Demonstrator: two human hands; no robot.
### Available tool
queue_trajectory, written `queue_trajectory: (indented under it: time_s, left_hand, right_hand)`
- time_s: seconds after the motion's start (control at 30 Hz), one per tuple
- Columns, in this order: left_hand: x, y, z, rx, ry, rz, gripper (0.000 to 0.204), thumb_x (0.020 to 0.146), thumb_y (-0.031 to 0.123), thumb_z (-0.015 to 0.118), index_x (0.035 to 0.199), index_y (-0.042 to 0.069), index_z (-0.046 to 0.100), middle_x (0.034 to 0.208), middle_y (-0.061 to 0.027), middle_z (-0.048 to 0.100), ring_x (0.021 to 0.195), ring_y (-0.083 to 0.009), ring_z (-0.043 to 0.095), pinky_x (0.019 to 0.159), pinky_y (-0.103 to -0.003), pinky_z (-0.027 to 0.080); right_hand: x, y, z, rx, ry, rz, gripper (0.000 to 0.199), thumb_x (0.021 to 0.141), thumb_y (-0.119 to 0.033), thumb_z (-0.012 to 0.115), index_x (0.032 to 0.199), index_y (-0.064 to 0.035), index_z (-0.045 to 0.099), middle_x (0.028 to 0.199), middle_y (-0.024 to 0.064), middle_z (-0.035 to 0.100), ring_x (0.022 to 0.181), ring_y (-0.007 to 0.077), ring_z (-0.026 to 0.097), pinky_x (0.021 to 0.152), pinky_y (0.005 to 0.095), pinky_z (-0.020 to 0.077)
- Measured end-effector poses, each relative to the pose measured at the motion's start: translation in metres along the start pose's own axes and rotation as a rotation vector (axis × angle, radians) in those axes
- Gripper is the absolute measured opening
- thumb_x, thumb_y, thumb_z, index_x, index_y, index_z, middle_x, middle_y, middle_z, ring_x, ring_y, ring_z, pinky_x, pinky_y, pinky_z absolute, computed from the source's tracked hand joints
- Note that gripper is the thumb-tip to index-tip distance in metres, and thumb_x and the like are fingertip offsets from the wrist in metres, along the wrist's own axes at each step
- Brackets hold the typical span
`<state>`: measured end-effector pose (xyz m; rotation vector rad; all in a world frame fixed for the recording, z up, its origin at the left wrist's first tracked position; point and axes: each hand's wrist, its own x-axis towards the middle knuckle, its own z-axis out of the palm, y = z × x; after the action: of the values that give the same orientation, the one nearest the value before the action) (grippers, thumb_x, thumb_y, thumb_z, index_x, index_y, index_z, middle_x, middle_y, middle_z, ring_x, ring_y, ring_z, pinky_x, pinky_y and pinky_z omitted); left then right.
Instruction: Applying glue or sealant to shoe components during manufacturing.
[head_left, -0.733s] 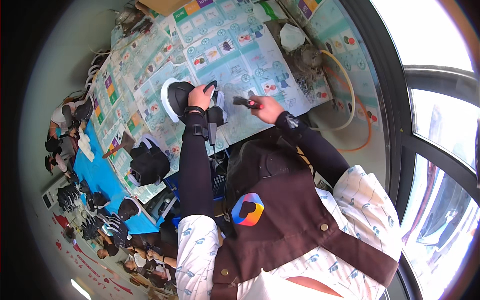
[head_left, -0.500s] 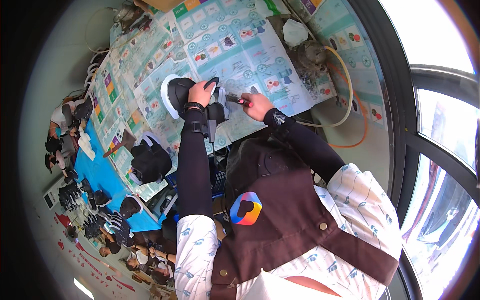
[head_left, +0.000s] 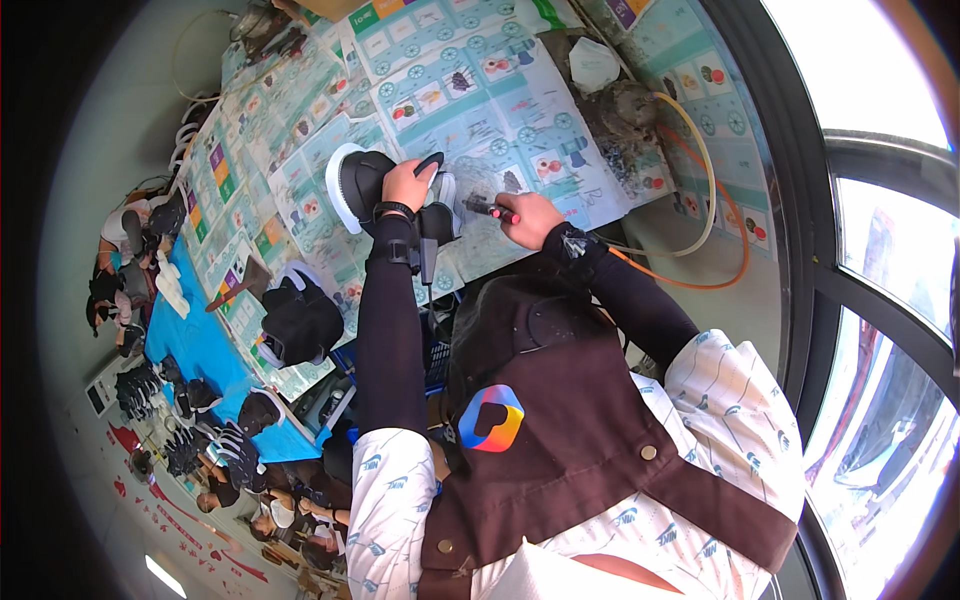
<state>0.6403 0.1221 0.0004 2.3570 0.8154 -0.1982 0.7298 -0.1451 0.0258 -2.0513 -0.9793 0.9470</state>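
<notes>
On the paper-covered table (head_left: pixel 440 110), a black shoe with a thick white sole (head_left: pixel 362 182) lies on its side. My left hand (head_left: pixel 408 186) is closed around it, with the shoe's dark upper sticking out past the fingers. To the right, my right hand (head_left: pixel 532 220) grips a small tool with a red-and-black handle (head_left: pixel 506 214). Its dark, thin end points left toward the shoe, a short gap away; its exact kind is unclear. A second black shoe (head_left: pixel 302 322) stands at the table's near left edge.
A greasy dark tray (head_left: pixel 618 125) at the right holds a white crumpled piece (head_left: pixel 593 66) and a round metal container. A yellow hose (head_left: pixel 705 190) and an orange hose (head_left: pixel 742 262) loop beside it. Further left, several shoes and other people surround a blue table (head_left: pixel 190 345).
My right hand has drawn slightly right and down, taking the tool away from the shoe. The orange hose's loop has swung right. My left hand and the shoe have barely shifted.
</notes>
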Motion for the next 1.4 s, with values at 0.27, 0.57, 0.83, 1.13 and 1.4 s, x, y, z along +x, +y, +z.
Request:
queue_trajectory:
  time_s: [0.27, 0.57, 0.83, 1.13, 1.4]
  left_hand:
    - [-0.032, 0.005, -0.033, 0.197, 0.254, 0.153, 0.027, 0.092, 0.027, 0.067, 0.092, 0.001, 0.069, 0.096, -0.0161, 0.069, 0.092, -0.0385, 0.065, 0.080, -0.048, 0.051]
    - [-0.068, 0.018, -0.055, 0.550, 0.526, 0.369, 0.025, 0.086, 0.016, 0.067, 0.108, 0.007, 0.066, 0.092, -0.0075, 0.057, 0.087, -0.0283, 0.061, 0.077, -0.041, 0.052]
    - [-0.046, 0.034, -0.016, -0.074, 0.462, 0.191, 0.025, 0.094, 0.027, 0.069, 0.100, 0.002, 0.069, 0.093, -0.0173, 0.066, 0.087, -0.0410, 0.064, 0.076, -0.046, 0.051]
    - [-0.061, 0.025, -0.020, -0.071, 0.412, 0.118, 0.024, 0.093, 0.025, 0.069, 0.101, 0.003, 0.069, 0.094, -0.0184, 0.066, 0.088, -0.0417, 0.064, 0.075, -0.047, 0.051]
    - [-0.110, 0.000, -0.011, -0.045, 0.443, 0.081, 0.023, 0.093, 0.023, 0.066, 0.105, 0.003, 0.065, 0.102, -0.0218, 0.069, 0.093, -0.0437, 0.065, 0.080, -0.049, 0.052]
  right_hand:
    - [-0.003, -0.004, -0.010, 0.140, -0.141, -0.044, 0.022, 0.079, -0.013, 0.060, 0.098, -0.0030, 0.064, 0.086, 0.0209, 0.068, 0.086, 0.0434, 0.065, 0.076, 0.0490, 0.0499]
    - [0.000, -0.020, -0.032, 0.158, -0.072, -0.081, 0.031, 0.083, -0.020, 0.065, 0.110, -0.0062, 0.068, 0.088, 0.0224, 0.069, 0.088, 0.0444, 0.065, 0.077, 0.0505, 0.0503]
    - [0.028, -0.010, 0.007, 0.009, -0.034, -0.040, 0.028, 0.082, -0.017, 0.059, 0.106, -0.0065, 0.066, 0.088, 0.0250, 0.068, 0.088, 0.0461, 0.065, 0.078, 0.0545, 0.0506]
    - [0.039, -0.004, 0.025, 0.018, -0.084, 0.020, 0.025, 0.085, -0.021, 0.055, 0.099, -0.0040, 0.068, 0.088, 0.0268, 0.068, 0.088, 0.0482, 0.064, 0.081, 0.0549, 0.0509]
    - [0.034, -0.011, 0.027, 0.079, -0.108, 0.039, 0.027, 0.086, -0.022, 0.055, 0.101, -0.0044, 0.070, 0.093, 0.0260, 0.069, 0.092, 0.0474, 0.064, 0.081, 0.0541, 0.0505]
